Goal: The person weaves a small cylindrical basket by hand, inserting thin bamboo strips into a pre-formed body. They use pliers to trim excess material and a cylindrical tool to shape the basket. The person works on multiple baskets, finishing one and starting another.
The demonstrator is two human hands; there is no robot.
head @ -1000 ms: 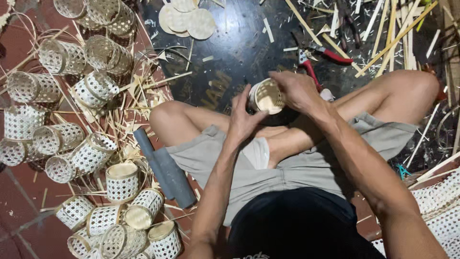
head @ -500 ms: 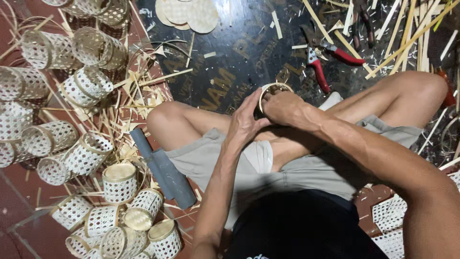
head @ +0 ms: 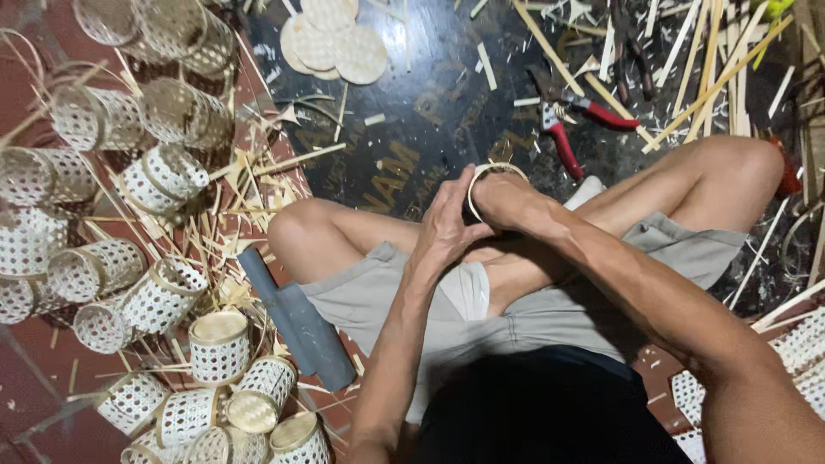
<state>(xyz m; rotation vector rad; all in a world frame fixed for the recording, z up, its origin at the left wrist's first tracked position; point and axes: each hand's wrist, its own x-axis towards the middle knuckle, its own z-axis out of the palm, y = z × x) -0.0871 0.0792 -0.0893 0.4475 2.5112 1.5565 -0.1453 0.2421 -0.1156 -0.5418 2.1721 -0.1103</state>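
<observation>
I sit cross-legged on the floor and hold a small round woven basket (head: pixel 486 174) above my shins; only its pale bamboo rim shows. My left hand (head: pixel 447 228) presses against its near side, fingers pointing up. My right hand (head: pixel 505 199) is turned over the basket and hides most of it. Both hands grip it together.
Several finished small woven baskets (head: pixel 163 296) lie heaped at the left among bamboo slivers. A grey pipe (head: pixel 296 316) rests by my left knee. Red-handled pliers (head: pixel 567 129) and long bamboo strips (head: pixel 713 77) lie ahead on the dark mat; round woven discs (head: pixel 335 43) sit at the top.
The basket has been turned so its open inside no longer faces me. My right hand has rolled over it, and both hands have shifted slightly toward my body.
</observation>
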